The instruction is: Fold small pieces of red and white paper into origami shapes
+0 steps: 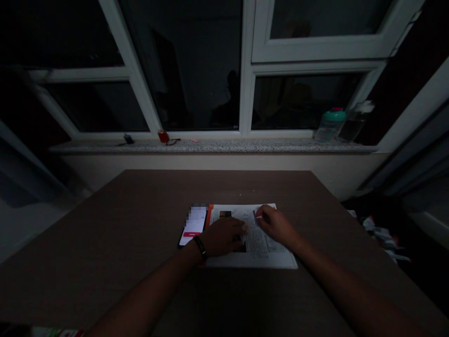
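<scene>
Paper [252, 262] under left hand [224, 236] and right hand [276, 223] — print [257, 245] illegibly small.

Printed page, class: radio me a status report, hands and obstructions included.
Left hand over printed page, hiding part of it. Right hand at upper right, fingers curled, grip unclear. Lit smartphone close left.

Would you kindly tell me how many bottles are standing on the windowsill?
2: a teal-lidded bottle towards the right end of the windowsill, and a pale-lidded bottle just right of it. Darkness may hide others.
</scene>
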Available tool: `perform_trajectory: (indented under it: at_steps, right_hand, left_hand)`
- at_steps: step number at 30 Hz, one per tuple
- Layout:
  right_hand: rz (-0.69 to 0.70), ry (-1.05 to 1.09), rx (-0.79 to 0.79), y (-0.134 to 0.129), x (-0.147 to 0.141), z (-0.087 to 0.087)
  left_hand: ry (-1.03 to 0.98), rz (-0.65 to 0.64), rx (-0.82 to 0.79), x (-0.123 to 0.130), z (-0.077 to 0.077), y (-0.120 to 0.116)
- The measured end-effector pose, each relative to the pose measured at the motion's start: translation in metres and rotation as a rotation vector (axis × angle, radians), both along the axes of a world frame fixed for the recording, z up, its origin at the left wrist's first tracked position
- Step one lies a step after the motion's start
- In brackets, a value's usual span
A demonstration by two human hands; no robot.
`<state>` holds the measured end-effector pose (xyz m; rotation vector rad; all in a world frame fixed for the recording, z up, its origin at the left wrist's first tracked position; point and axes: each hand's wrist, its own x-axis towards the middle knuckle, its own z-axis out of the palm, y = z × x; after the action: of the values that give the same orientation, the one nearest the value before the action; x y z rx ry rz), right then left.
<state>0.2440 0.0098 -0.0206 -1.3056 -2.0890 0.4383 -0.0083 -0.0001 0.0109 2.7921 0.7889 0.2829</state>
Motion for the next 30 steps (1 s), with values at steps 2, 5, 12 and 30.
perform_trajectory:
  at_steps: [2, 5, 12, 30]
  right_hand:
    - [0.071, 0.041, -0.025, -0.001, -0.001, -0.001]
    - [0.195, 0.049, -0.059, -0.003, -0.004, -0.003]
    - [0.265, -0.066, -0.067, -0.003, -0.012, -0.004]
    - [0.122, -0.086, -0.104, 0.001, -0.021, 0.000]
  left_hand:
    - [-0.002, -0.003, 0.002, 0.000, 0.000, 0.000]
    - [0.005, 0.013, 0.005, 0.001, 0.001, -0.001]
    - [0.058, 0.028, 0.004, 0.004, 0.004, -0.003]
    - [0.043, 0.004, 0.031, 0.001, -0.005, 0.002]
